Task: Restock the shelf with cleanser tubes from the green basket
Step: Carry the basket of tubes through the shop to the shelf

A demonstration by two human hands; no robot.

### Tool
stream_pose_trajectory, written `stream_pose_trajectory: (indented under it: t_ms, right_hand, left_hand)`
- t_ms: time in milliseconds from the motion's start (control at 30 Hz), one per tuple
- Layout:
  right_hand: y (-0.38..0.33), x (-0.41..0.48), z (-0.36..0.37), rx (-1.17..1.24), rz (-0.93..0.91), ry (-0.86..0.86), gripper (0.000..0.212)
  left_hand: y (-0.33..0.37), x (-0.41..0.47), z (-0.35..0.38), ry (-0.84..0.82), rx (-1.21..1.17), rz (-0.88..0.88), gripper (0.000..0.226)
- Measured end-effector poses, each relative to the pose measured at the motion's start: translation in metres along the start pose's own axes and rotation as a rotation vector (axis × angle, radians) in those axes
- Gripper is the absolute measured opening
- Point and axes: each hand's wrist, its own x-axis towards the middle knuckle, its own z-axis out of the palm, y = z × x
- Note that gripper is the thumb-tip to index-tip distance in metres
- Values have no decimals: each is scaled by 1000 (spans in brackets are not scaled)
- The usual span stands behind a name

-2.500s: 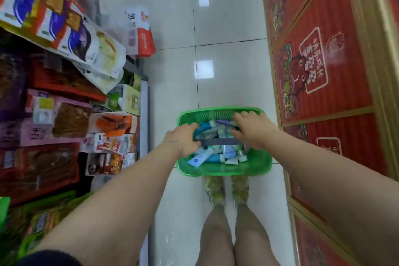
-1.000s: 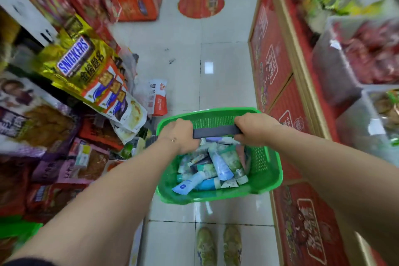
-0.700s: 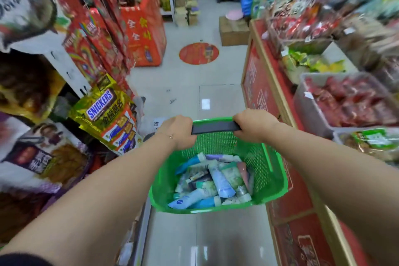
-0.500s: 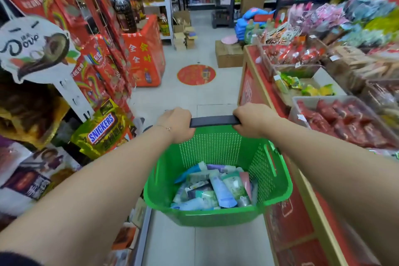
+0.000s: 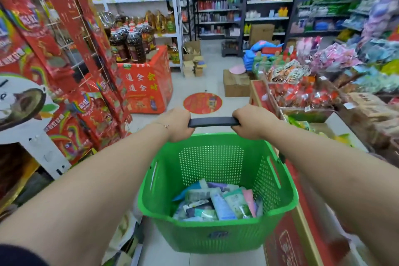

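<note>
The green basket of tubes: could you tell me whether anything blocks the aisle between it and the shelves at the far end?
Partly. The green basket hangs from both hands over open floor, but a cardboard box sits ahead to the right and a red oil display to the left. The gap between them, over the round floor sticker, looks passable.

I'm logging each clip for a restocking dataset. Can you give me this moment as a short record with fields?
setting: shop aisle, tiled floor
left hand: closed on the black handle
right hand: closed on the same handle
green basket: held up off the floor by the handle
contents: cleanser tubes piled at the bottom, exact count unclear
left side: red snack bags on a rack
right side: bins of wrapped snacks
ahead: cardboard box on the floor
restocking: not yet begun
</note>
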Motion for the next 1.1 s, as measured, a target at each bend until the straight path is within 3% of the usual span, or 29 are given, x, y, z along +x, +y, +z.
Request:
stream_pose_trajectory:
  t_ms: [367,1100]
  right_hand:
    - [68,142,-19,-59,-27,57,13]
    - [215,544,18,-30,56,33,19]
  left_hand:
    - [-39,148,-24,54,12,-26,17]
    - [-189,568,-22,28,15,11,15]
